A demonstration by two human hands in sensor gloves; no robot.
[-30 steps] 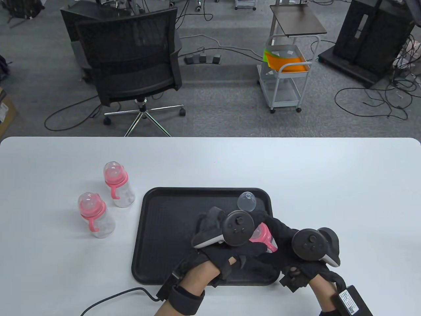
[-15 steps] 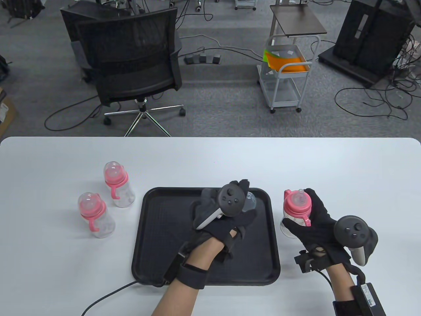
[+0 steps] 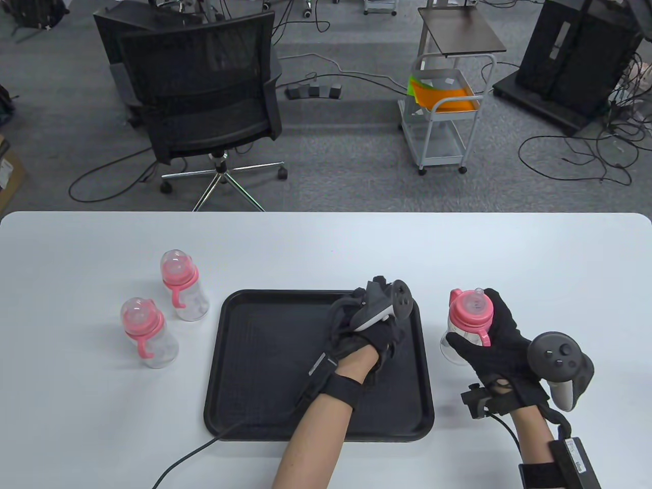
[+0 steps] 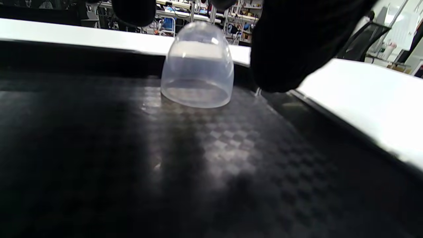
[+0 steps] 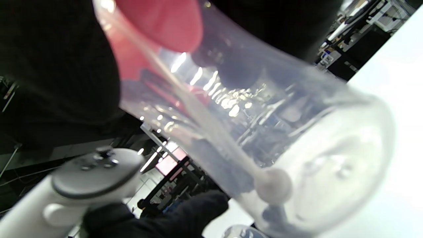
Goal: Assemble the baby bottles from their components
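Over at about 3 o'clock from the black tray [image 3: 265,367], the right hand [image 3: 496,346] has its fingers wrapped around a clear bottle [image 3: 461,336] with a pink collar and nipple already on, holding it over the white table [image 3: 326,244] just off the tray's right edge. It's tipped a bit, and I can't tell whether the base touches the table. The only loose piece I can see is the clear dome cap [image 4: 197,66], sitting mouth-down in the tray's 1 o'clock corner. The left hand [image 3: 369,323] is right on top of it in the table view, so the cap is hidden there, but the left wrist view shows gloved fingers [image 4: 290,46] hanging just above and beside it, not plainly touching. Is that hand closed? Honestly can't tell, looks like it's hovering loose and holding nothing. So my guess is capping is the step in hand. Two finished bottles [image 3: 153,331] with caps on stand at 9 o'clock from the tray, well apart from the action. What could go wrong: that cap is smooth, light and rounded, so a sloppy pinch near the top could squirt it away along the tray. Also the tilted bottle means the cap could seat crooked on the collar unless it gets straightened first.
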